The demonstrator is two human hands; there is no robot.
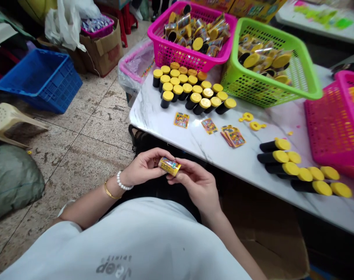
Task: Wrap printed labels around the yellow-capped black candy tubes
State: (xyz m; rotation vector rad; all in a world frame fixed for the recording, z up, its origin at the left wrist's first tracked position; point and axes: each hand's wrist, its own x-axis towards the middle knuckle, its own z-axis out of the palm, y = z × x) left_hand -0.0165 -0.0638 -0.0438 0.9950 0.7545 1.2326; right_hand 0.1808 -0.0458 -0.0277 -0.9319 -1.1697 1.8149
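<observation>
Above my lap, in front of the table edge, both hands hold a small tube [169, 166] with a shiny yellow printed label. My left hand [144, 168] pinches its left end, and my right hand [198, 184] has its fingers and thumb closed at the right end. The tube lies nearly level, its right end slightly lower; the fingers partly cover both ends. Just beyond on the table lie a printed card [181, 120], a second card [209, 126] and a small stack of cards [233, 136]. Behind them, several black tubes with yellow lids [167, 98] stand in rows.
A pink basket [191, 54] and a green basket [253, 91] hold labelled tubes. Yellow ring-shaped pieces [256, 125] lie near more black tubes [272, 157], tipped over before another pink basket [328, 128]. Left on the floor are a blue crate [53, 83] and a stool [12, 118].
</observation>
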